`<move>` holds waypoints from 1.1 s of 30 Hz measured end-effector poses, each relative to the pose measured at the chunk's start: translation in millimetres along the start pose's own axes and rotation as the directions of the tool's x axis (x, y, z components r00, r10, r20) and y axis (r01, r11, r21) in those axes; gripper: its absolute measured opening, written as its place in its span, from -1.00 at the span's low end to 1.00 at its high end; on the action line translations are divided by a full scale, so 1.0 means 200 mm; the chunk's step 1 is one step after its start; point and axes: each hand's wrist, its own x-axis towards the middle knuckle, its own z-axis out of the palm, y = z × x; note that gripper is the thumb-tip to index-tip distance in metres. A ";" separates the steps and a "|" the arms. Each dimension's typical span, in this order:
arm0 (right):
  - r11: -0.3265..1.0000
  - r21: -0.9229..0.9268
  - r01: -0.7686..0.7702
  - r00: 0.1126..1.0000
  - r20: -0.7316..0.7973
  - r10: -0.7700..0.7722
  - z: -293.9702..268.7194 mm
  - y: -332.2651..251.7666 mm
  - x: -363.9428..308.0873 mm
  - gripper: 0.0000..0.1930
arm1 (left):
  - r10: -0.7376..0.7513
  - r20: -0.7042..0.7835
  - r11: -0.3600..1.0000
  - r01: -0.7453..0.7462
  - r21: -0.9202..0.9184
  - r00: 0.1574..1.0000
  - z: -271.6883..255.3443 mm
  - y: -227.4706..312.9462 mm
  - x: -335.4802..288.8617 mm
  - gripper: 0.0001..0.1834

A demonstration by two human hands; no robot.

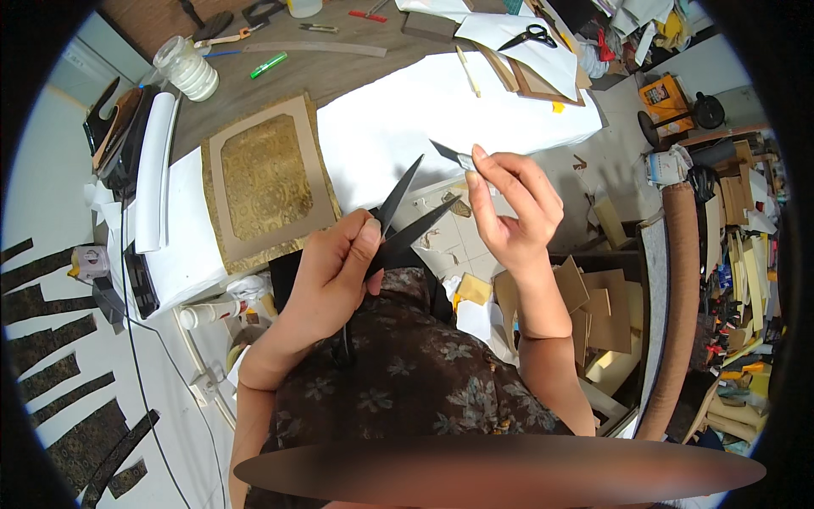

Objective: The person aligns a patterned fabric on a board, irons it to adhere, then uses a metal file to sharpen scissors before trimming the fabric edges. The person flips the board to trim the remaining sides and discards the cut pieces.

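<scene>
My left hand (332,263) is wrapped round the middle of a pair of large black scissors (413,231). The two blades stand apart and point up and to the right, while the handles hang below my fist against the patterned dark clothing. To the right, my right hand (524,208) pinches a small dark pointed blade (444,153) by its pale end between thumb and forefinger. Its tip points up and left, apart from the scissors. At the left on the worktable lies a gold brocade panel (267,182) with a beige frame-shaped board (219,212) on it.
White sheeting (381,110) covers the table's near part. Behind are a glass jar (188,72), a green marker (269,65) and other scissors (530,36). Cardboard offcuts (606,310) and a brown roll (678,297) stand at right; dark fabric strips (85,433) lie at left.
</scene>
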 end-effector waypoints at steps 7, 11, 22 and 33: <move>0.997 0.081 0.017 0.995 0.097 -0.024 -0.02 -0.09 -0.02 -0.70 | 0.019 -0.012 1.000 -0.019 0.005 1.000 0.00 -0.01 0.00 -0.59; 0.991 0.060 -0.122 0.992 0.042 0.120 0.00 -0.01 -0.01 -0.80 | 0.010 0.006 1.000 -0.010 -0.014 1.000 -0.01 -0.02 0.00 -0.61; 0.228 0.750 -0.621 0.773 0.536 0.340 0.21 -0.02 0.02 -0.74 | -0.036 0.344 0.885 0.190 -0.425 0.938 -0.06 -0.10 0.10 -0.59; -0.231 0.601 -0.765 0.462 0.762 0.453 0.25 0.01 0.01 -0.72 | 0.130 0.069 0.798 -0.063 -0.599 0.989 -0.19 -0.21 0.22 -0.57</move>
